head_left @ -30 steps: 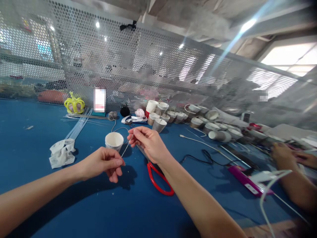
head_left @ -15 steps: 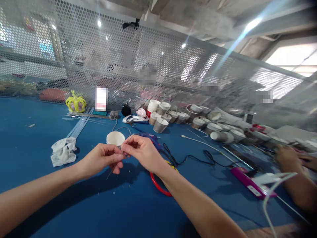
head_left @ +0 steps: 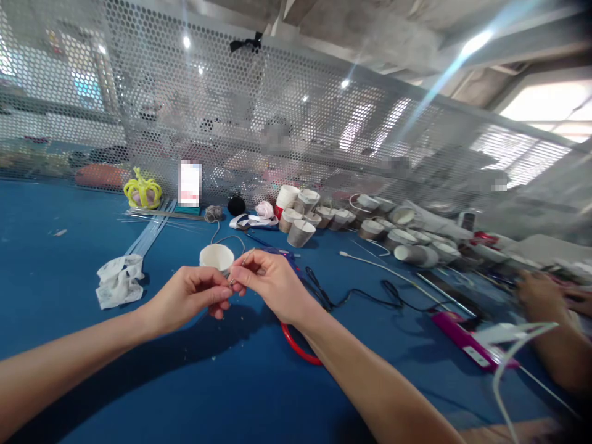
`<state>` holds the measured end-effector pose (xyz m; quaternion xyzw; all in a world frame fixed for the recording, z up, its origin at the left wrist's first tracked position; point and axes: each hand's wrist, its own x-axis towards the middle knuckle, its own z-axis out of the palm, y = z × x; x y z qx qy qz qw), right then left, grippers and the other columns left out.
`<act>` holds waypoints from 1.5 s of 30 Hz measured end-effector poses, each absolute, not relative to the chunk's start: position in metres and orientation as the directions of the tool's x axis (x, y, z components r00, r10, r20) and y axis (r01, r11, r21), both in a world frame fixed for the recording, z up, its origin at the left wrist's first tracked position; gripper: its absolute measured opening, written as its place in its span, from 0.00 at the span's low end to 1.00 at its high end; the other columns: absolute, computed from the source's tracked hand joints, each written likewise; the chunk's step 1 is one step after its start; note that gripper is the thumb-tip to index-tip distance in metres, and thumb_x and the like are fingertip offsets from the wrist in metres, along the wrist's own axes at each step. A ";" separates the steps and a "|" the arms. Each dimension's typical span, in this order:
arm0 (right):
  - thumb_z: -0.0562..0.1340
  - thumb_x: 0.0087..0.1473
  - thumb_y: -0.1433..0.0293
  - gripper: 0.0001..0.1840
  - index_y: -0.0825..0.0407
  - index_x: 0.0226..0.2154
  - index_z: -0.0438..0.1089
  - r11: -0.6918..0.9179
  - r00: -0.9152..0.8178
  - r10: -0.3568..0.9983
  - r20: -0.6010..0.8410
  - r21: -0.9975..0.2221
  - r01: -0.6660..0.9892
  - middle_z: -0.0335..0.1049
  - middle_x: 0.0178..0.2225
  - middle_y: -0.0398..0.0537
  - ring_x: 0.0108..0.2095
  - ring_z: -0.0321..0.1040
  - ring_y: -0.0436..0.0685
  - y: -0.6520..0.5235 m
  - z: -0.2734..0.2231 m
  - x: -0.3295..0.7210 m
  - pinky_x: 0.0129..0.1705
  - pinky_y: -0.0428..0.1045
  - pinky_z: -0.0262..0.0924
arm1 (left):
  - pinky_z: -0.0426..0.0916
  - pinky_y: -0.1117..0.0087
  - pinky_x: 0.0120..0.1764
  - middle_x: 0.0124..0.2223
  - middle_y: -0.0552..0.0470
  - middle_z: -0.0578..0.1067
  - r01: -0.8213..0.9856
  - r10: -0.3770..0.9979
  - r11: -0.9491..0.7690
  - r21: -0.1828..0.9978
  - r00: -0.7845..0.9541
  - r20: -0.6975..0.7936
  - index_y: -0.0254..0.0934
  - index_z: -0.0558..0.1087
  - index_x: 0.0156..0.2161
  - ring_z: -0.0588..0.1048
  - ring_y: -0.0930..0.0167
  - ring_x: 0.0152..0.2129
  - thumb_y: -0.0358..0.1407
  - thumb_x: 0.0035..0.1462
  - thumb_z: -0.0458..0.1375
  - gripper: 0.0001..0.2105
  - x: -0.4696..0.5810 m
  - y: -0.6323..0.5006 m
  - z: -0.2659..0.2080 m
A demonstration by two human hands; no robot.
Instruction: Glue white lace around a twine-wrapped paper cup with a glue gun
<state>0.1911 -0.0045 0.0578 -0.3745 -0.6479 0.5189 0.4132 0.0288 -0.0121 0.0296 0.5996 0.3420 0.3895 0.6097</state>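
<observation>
My left hand point(head_left: 198, 293) and my right hand point(head_left: 268, 280) meet above the blue table, fingertips pinched close together. Between them runs a thin grey-brown yarn point(head_left: 232, 280), and both hands are closed on it. Just behind the fingers stands a white paper cup point(head_left: 216, 257), upright, its lower part hidden by my hands. A grey yarn ball point(head_left: 213, 213) lies farther back, with a strand trailing toward the cup and my right hand. Red-handled scissors point(head_left: 300, 348) lie partly under my right forearm, near a blue glue gun point(head_left: 282, 253).
Many yarn-wrapped cups point(head_left: 301, 233) stand along the back right. A crumpled white wrapper point(head_left: 119, 280) lies left. A purple power strip point(head_left: 469, 342) with cables is on the right, near another person's hand point(head_left: 539, 296). A perforated metal screen point(head_left: 222, 117) closes the back.
My fingertips have drawn slightly closer together at the yarn. The loose end hanging below my left hand no longer shows. The cup stays in place.
</observation>
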 end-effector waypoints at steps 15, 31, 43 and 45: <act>0.60 0.49 0.69 0.04 0.52 0.28 0.66 0.436 -0.404 0.865 0.297 -0.843 0.314 0.67 0.26 0.43 0.28 0.63 0.50 -0.004 0.048 0.192 0.31 0.47 0.61 | 0.65 0.74 0.23 0.22 0.56 0.71 0.026 0.886 -0.117 0.993 0.455 0.093 0.33 0.69 0.28 0.70 0.76 0.16 0.41 0.48 0.59 0.11 0.027 -0.012 0.024; 0.63 0.45 0.62 0.11 0.53 0.26 0.66 0.306 -0.354 0.903 0.244 -0.943 0.132 0.66 0.22 0.40 0.21 0.63 0.47 -0.001 0.057 0.191 0.26 0.46 0.63 | 0.66 0.74 0.22 0.21 0.56 0.71 -0.017 0.872 0.014 1.000 0.490 -0.004 0.33 0.68 0.29 0.72 0.75 0.16 0.44 0.45 0.61 0.15 0.029 -0.012 0.027; 0.61 0.49 0.63 0.10 0.53 0.25 0.65 0.293 -0.348 0.911 0.223 -0.942 0.163 0.66 0.22 0.41 0.23 0.64 0.48 -0.005 0.057 0.190 0.27 0.46 0.61 | 0.66 0.74 0.23 0.22 0.57 0.70 0.013 0.888 -0.105 0.994 0.452 0.088 0.33 0.67 0.31 0.71 0.76 0.17 0.40 0.49 0.58 0.11 0.029 -0.013 0.031; 0.61 0.49 0.63 0.10 0.53 0.25 0.66 0.300 -0.350 0.911 0.219 -0.934 0.196 0.65 0.22 0.41 0.23 0.62 0.48 -0.007 0.058 0.189 0.27 0.45 0.59 | 0.66 0.74 0.23 0.22 0.57 0.70 0.027 0.886 -0.126 0.992 0.453 0.101 0.33 0.66 0.29 0.71 0.76 0.17 0.40 0.51 0.56 0.10 0.028 -0.013 0.030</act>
